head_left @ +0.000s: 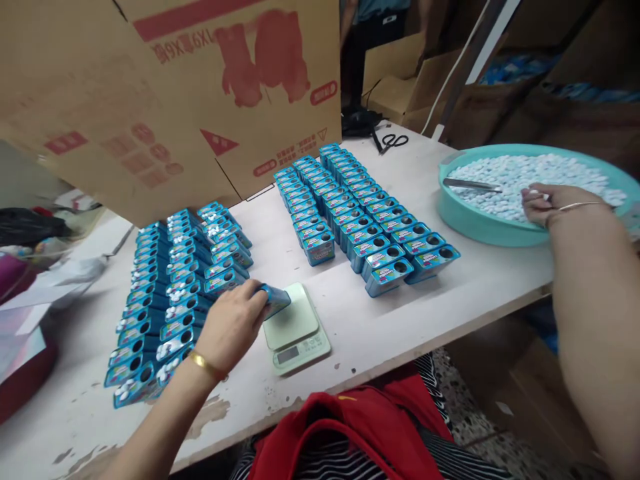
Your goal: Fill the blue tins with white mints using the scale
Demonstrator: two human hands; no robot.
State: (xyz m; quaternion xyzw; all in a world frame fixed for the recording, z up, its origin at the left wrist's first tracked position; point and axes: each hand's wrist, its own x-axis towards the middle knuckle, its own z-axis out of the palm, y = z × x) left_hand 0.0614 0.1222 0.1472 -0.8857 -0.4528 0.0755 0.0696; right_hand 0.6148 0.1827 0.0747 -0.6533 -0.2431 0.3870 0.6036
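Note:
My left hand (236, 321), a gold bracelet at its wrist, is closed round a small blue box (276, 301). That box is over the left edge of a pale kitchen scale (299, 323); whether it touches the plate I cannot tell. At the right, my right hand (547, 202) is over a turquoise basin (493, 230) of small white tablets (555, 168), its fingers curled together with white tablets at the tips. A metal spatula-like tool (473, 185) lies across the basin's left side.
Rows of blue boxes with round openings (350, 217) stand mid-table. More rows (173, 280) at the left have white tablets on their tops. A large cardboard box (175, 100) borders the back, with black scissors (393, 142) beside it. A person (377, 27) stands behind.

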